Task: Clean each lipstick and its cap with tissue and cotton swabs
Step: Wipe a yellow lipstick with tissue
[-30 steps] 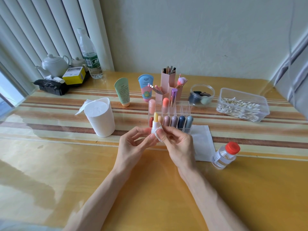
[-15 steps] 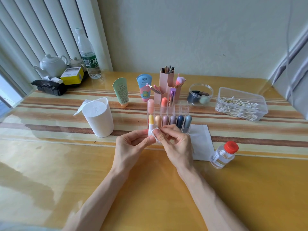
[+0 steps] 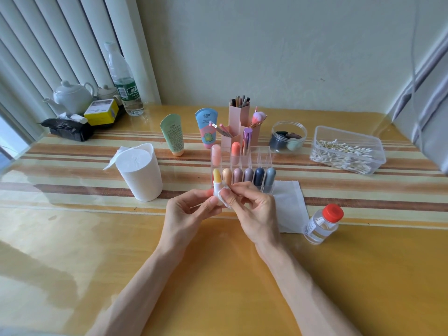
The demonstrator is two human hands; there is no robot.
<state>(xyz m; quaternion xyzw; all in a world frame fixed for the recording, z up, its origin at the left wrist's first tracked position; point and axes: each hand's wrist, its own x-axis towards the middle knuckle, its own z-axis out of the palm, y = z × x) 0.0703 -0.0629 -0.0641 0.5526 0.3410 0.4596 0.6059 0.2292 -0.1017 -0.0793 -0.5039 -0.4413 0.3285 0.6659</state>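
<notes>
My left hand point(image 3: 191, 212) holds an uncapped lipstick point(image 3: 217, 178) upright, its yellow stick above a white barrel. My right hand point(image 3: 252, 207) pinches a small white tissue pad point(image 3: 225, 199) against the barrel just below the stick. Both hands hover above the table in front of a clear organiser point(image 3: 264, 156) filled with several capped lipsticks in pastel and dark colours. A flat tissue point(image 3: 291, 202) lies on the table right of my hands. A clear box of cotton swabs point(image 3: 346, 151) stands at the back right.
A white tissue tub point(image 3: 143, 173) stands left of the organiser. A small clear bottle with a red cap point(image 3: 322, 223) sits at the right. Two cosmetic tubes point(image 3: 172, 134), a pink brush holder point(image 3: 240, 117), a round jar point(image 3: 288, 137), a teapot and a water bottle line the back.
The lipstick and both hands have shifted slightly left and lower in front of the organiser. The right hand's tissue has slid down the barrel.
</notes>
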